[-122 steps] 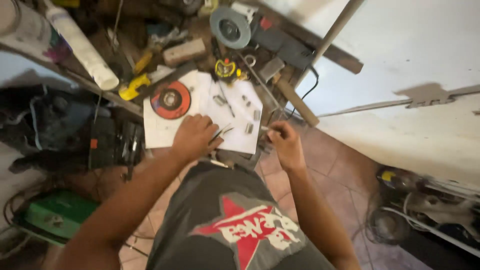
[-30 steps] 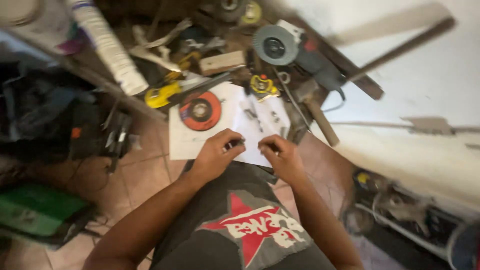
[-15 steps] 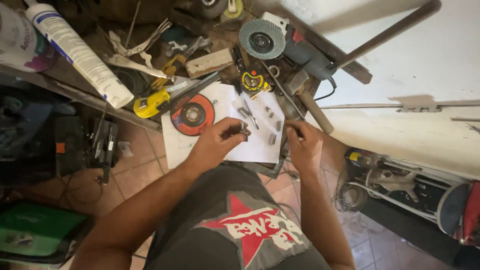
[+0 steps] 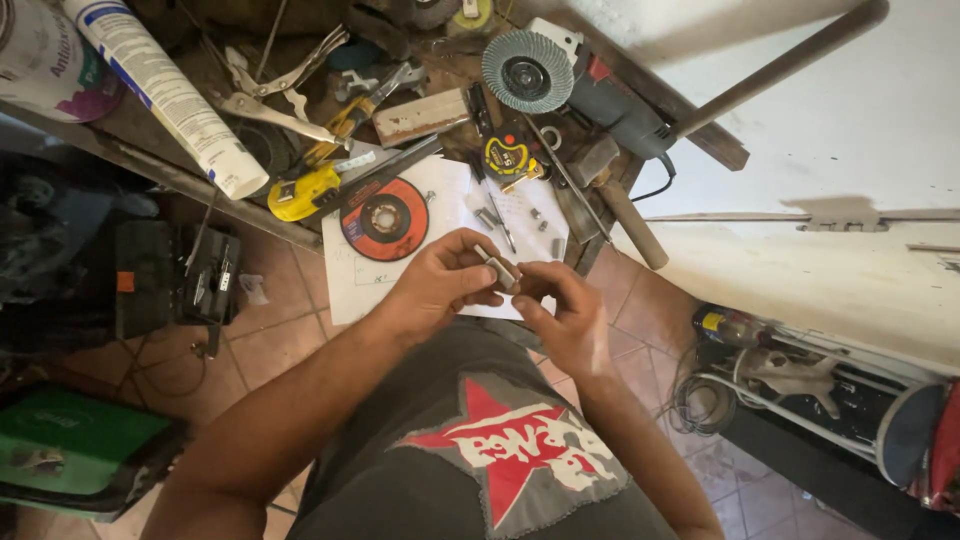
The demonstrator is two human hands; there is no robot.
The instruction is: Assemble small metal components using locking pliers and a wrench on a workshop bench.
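My left hand (image 4: 437,282) and my right hand (image 4: 563,312) meet over the near edge of a white sheet of paper (image 4: 450,215) on a cluttered workbench. Between their fingertips both pinch a small grey metal piece (image 4: 499,270). On the paper lie a red cutting disc (image 4: 384,219), several small metal bolts (image 4: 540,225) and a thin rod. My grey shirt with a red star fills the bottom of the head view.
An angle grinder (image 4: 560,75) with a flap disc, a yellow tape measure (image 4: 506,155), a hammer (image 4: 620,200), locking pliers (image 4: 275,85), a yellow tool (image 4: 300,190) and a sealant tube (image 4: 165,90) crowd the bench. A green case (image 4: 70,445) and cables lie on the tiled floor.
My right hand has come in from the right to join the left, and both now grip the small metal piece together. The view shifted slightly.
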